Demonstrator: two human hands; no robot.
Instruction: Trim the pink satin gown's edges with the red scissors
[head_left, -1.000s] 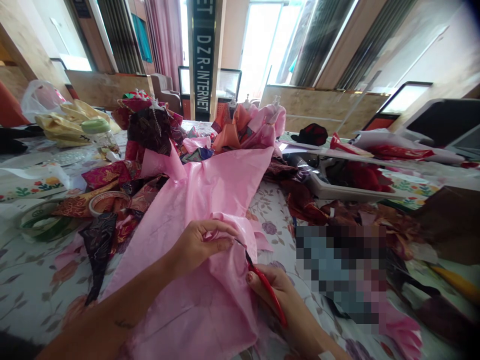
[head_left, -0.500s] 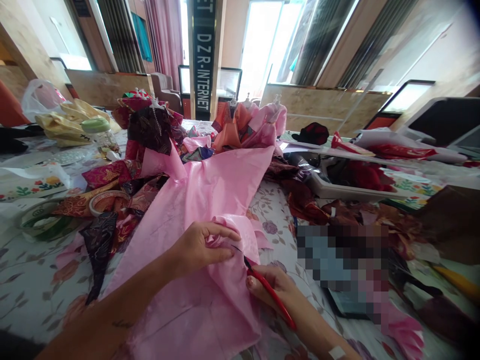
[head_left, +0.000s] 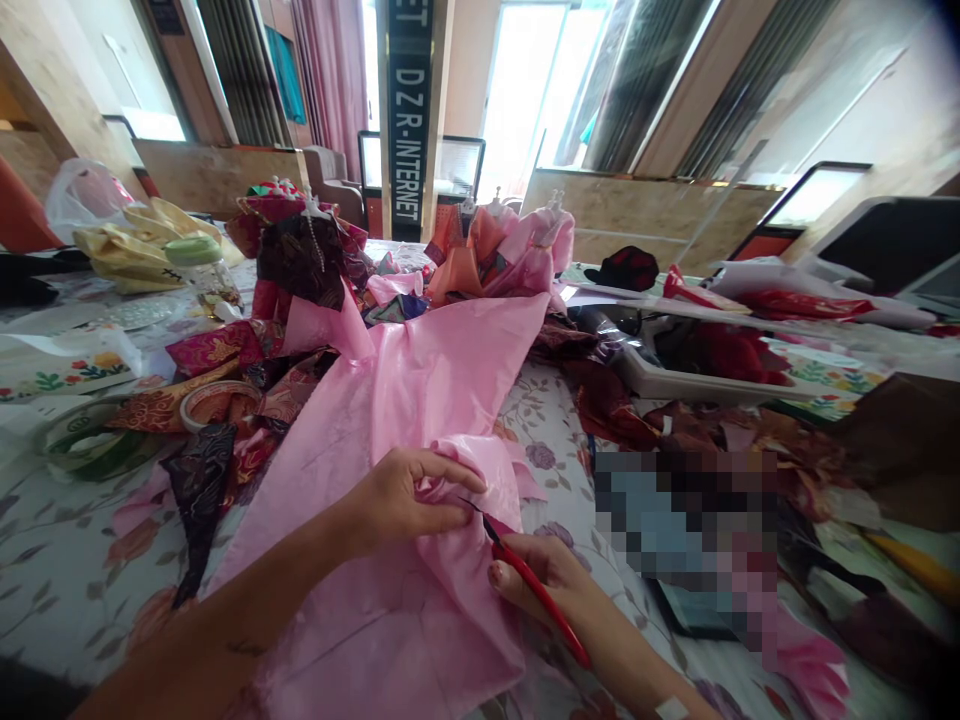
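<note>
Pink satin [head_left: 375, 440], red scissors [head_left: 540, 590], rose-patterned white tablecloth [head_left: 60, 560]

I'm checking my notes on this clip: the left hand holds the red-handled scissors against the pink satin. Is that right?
Not quite: the red-handled scissors are in the right hand, as the head view shows. The left hand holds no scissors; it gathers the pink satin, and the scissors do rest against that satin.

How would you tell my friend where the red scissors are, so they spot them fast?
Find the flower-print tablecloth and the long pink satin lying across it. At the satin's near edge, the right hand holds the scissors. They have a thin red handle, and their dark blades poke into a pink fold.
</note>
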